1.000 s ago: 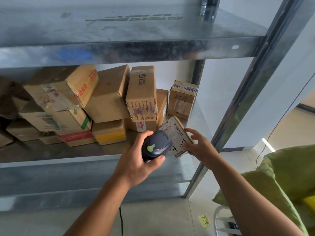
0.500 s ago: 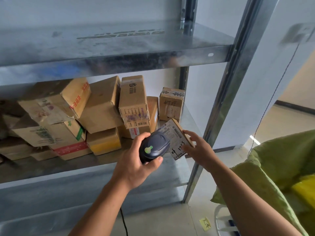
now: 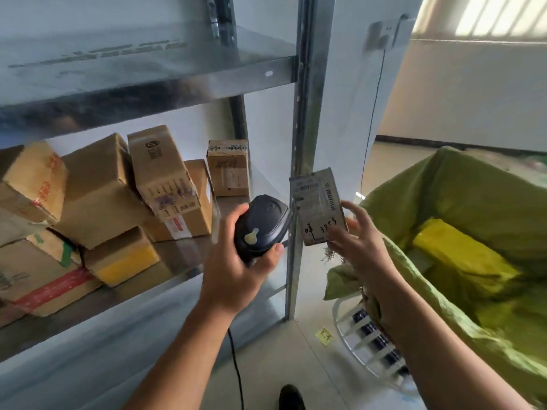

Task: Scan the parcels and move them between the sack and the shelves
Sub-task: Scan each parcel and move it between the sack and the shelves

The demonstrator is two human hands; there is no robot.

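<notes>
Cardboard parcels [image 3: 100,190] lay piled on the lower metal shelf [image 3: 124,318], and some of them leaned on each other. The left hand [image 3: 236,273] gripped a dark scanner [image 3: 260,226]. Its fingers and thumb were curled round the body, and a pale button showed on top. A black cable [image 3: 236,365] hung down from under this hand toward the floor. The head of the scanner was turned to the right, just beside a small flat parcel [image 3: 318,207]. This parcel was in the air in front of the upright post [image 3: 307,113] of the shelves, between the shelves and the sack. Its printed label and some handwritten marks faced the camera. The right hand [image 3: 361,241] held it from the right side, with the thumb pressed on its lower front and the fingers at its right edge. A green sack [image 3: 473,202] stood open at the right, and a yellow parcel [image 3: 461,255] lay inside it. The near edge of the sack hung over a white wire frame [image 3: 355,329]. A small yellow note [image 3: 325,336] lay on the floor near the post.
</notes>
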